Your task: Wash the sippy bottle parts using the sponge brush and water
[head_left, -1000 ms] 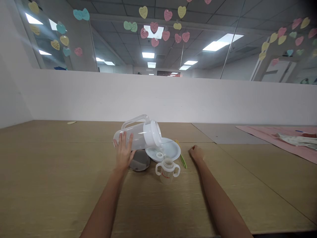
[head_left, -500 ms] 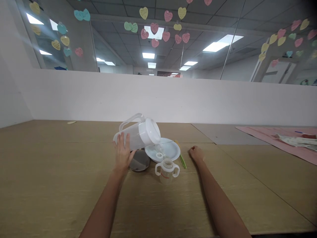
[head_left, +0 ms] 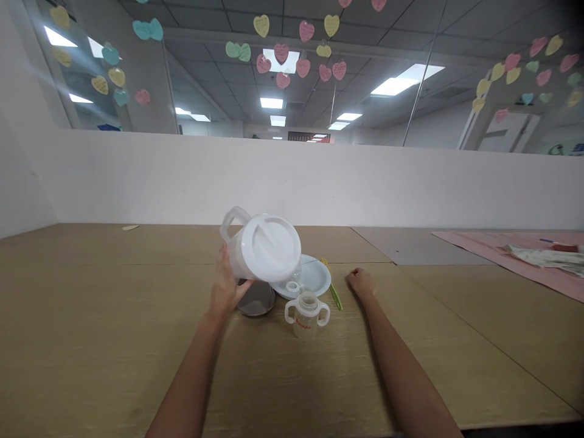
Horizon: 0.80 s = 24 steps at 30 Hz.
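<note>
My left hand (head_left: 224, 287) grips a translucent pitcher (head_left: 269, 248) by its body and holds it tilted above the table, its white lid turned toward me. Below it lies a round grey metal dish (head_left: 257, 300), partly covered by hand and pitcher. A pale plate (head_left: 319, 277) carries a clear bottle nipple with a white ring (head_left: 292, 286). In front of the plate stands an uncapped baby bottle (head_left: 306, 317) with two white handles. My right hand (head_left: 362, 282) rests on the table with its fingers curled, right of a green and yellow brush-like tool (head_left: 336, 297); what it holds, if anything, is hidden.
A pink cloth (head_left: 483, 246) with white fabric (head_left: 542, 257) and a pen lies at the far right. A small flat pale piece (head_left: 130, 227) sits at the back left. Behind the table rises a white wall (head_left: 182, 182) below windows with heart-shaped notes.
My left hand has turned the pitcher so that its lid faces me more fully and its body is foreshortened. My right hand has stayed in place.
</note>
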Tool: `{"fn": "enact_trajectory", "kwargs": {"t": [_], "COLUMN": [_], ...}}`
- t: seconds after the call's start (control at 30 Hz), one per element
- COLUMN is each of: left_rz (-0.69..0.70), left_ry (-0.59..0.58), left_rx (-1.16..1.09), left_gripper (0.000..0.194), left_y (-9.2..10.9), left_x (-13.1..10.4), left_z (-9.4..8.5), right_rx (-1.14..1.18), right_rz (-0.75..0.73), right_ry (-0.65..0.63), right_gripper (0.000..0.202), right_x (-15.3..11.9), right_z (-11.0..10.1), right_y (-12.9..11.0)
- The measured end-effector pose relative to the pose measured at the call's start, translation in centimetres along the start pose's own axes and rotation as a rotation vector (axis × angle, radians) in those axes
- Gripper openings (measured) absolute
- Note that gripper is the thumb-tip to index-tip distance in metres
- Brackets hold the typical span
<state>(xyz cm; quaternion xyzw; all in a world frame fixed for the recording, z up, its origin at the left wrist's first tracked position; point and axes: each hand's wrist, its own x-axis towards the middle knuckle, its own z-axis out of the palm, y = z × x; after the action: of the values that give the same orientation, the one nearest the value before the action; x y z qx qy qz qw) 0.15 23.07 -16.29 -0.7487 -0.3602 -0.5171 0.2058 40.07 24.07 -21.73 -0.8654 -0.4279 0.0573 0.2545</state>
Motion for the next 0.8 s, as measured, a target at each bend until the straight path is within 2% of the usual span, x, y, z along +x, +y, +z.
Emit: {"fn": "enact_trajectory", "kwargs": {"t": [0.1,0.23,0.7,0.8], "left_rz": [0.108,0.162,0.209,0.180], "left_ry": [-0.041,-0.072,-0.045,-0.040], "left_rx": [-0.019,-0.045,-0.062,-0.033], "left_gripper": [0.090,0.088,0.087,0.088], "left_y": [-0.22,-0.42,-0.75,-0.86], "left_x": [-0.12,-0.21,-0.26,-0.39], "left_z": [0.06,0.12,0.30,0.29], "right_rx": [0.006,0.016,0.023,0.021], "right_rz": [0.005,0.009,0.008,0.003], "right_ry": [0.003,0.007,0.014,0.010], "right_gripper": [0.031,0.031,0.030,0.029], "right_x": [0.01,0.02,0.01,-0.04], "right_z": [0.06,0.14,0.09,0.04], "right_y": [0.00,0.03,0.06,0.03]}}
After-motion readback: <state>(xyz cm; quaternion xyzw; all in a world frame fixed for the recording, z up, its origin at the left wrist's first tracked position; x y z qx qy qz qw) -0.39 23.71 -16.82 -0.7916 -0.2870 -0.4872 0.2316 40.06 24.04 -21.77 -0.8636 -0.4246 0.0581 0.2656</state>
